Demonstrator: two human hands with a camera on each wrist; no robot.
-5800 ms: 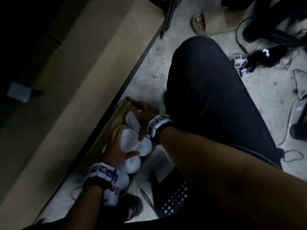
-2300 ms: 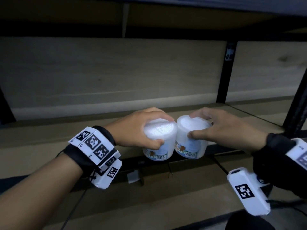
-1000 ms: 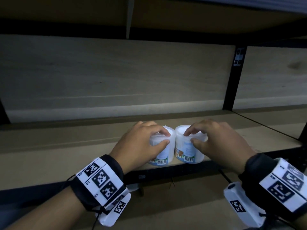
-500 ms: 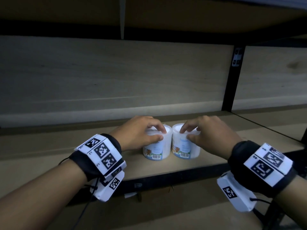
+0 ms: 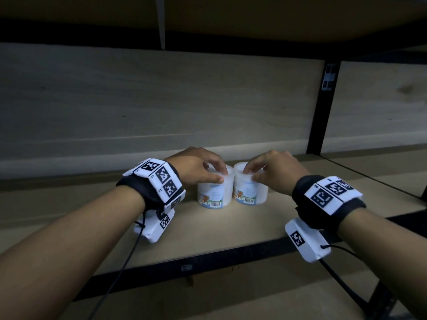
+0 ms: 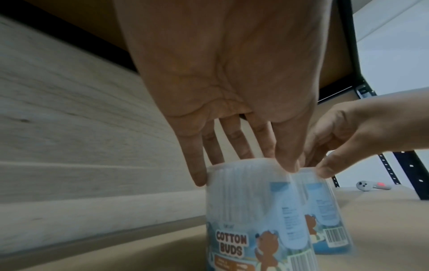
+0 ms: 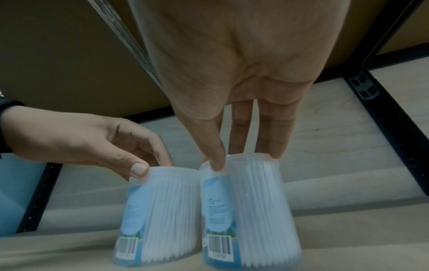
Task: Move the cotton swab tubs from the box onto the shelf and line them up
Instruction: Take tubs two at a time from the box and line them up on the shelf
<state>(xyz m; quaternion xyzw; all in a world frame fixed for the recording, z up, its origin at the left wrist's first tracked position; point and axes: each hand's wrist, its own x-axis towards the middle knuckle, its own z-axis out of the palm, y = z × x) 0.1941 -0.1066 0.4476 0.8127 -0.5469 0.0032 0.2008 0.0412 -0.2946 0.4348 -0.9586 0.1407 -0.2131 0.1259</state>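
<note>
Placement step: left hand [image 5: 196,167] and right hand [image 5: 272,169] pinch adjacent upright cotton bud tubs [image 5: 215,192] by their rims on shelf board [image 5: 231,229]; next, release both.

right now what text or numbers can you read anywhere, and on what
"COTTON BUDS": label of the left cotton swab tub.
Small print and barcode digits on the left tub and on the right cotton swab tub: too blurred to read.
Wrist bands: square code markers, edge digits too small to read.
</note>
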